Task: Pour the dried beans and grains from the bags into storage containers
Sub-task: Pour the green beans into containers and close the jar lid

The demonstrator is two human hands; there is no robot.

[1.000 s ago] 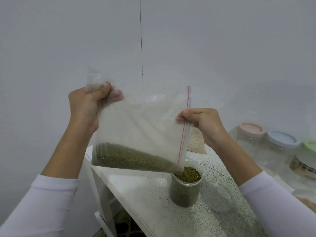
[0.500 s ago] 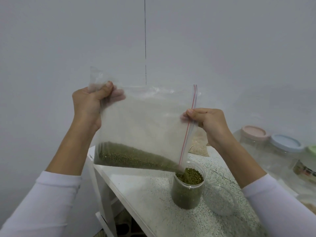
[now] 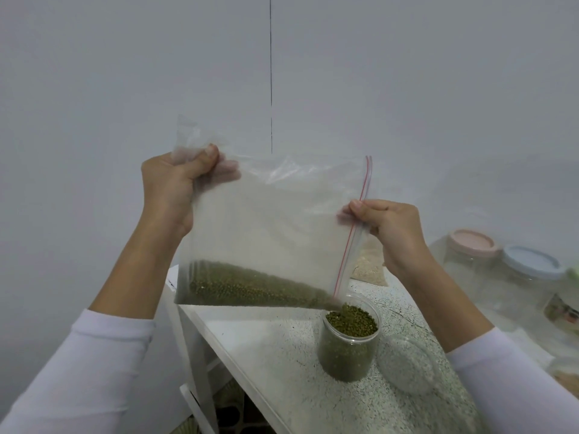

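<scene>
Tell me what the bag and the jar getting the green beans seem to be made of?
The zip bag looks like thin, soft clear plastic film: it crinkles and shows the fingers through it. The open jar seems rigid clear plastic, glossy and thin-walled, though glass can't be ruled out.

No text, brand, number or sign can be read anywhere. The zip bag [image 3: 269,227] is unprinted clear plastic. A jar at the right edge [image 3: 564,308] carries a coloured label, but it is blurred and cut off by the frame, so nothing on it is legible.
</scene>
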